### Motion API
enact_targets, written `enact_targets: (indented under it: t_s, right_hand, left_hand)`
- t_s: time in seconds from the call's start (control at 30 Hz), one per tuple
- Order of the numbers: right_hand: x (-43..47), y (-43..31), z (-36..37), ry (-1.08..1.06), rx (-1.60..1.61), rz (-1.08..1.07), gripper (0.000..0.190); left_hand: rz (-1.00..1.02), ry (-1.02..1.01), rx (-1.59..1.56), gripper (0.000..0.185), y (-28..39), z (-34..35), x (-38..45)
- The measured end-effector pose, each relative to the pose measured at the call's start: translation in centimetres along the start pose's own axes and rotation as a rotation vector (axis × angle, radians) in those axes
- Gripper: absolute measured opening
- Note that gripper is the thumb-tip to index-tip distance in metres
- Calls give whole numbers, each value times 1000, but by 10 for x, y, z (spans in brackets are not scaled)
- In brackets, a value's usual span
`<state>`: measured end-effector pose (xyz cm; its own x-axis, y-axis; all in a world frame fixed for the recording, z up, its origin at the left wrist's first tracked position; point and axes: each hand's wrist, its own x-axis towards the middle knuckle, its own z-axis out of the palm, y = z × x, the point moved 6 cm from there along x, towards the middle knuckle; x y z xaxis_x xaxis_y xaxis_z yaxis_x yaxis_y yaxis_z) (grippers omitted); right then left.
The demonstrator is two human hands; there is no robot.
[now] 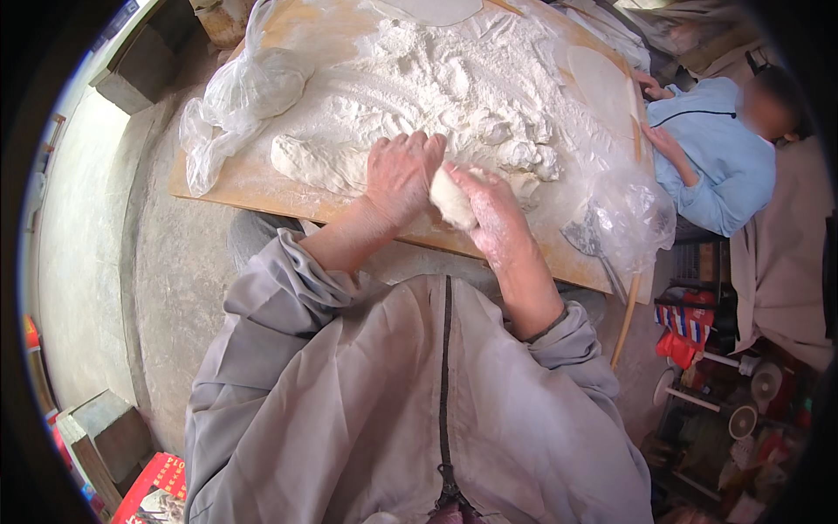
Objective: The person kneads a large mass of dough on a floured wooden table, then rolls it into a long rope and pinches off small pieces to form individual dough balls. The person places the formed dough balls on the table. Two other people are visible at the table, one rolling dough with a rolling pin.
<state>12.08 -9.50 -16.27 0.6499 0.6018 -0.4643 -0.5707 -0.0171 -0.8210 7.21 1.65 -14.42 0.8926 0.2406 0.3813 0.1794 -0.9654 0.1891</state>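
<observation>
A thick roll of dough (317, 164) lies near the front edge of a floured wooden board (301, 204). Over its right end curl the fingers of my left hand (406, 167), hiding that part. Close beside it, my right hand (491, 206) grips a pale lump of dough (453, 200) between thumb and fingers. The two hands almost meet, and I cannot tell whether the lump still joins the roll. Just beyond my right hand, several flour-coated dough pieces (517, 141) sit in loose flour (452, 78).
A knotted plastic bag (262, 85) rests at the board's left. On the right are a metal scraper (582, 236), a clear plastic bag (632, 216) and a wooden stick (625, 321). A person in light blue (713, 144) works a rolling pin beside a flat dough sheet (599, 82).
</observation>
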Motion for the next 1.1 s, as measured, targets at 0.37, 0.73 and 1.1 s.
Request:
enact_targets:
  t_s: [0.37,0.73,1.1]
  right_hand:
    - [-5,-52,-27,212,-836,-835,33]
    - [26,2,9,105,-338,-409,50]
    - [11,-28,57,168,-678,-869,23]
  left_hand:
    - [-113,-454,-37,110,-60,-20,-10]
    - [77,70,-551,52,-41,-21,-36]
    - [-69,-46,-606,40,-53,0,-16]
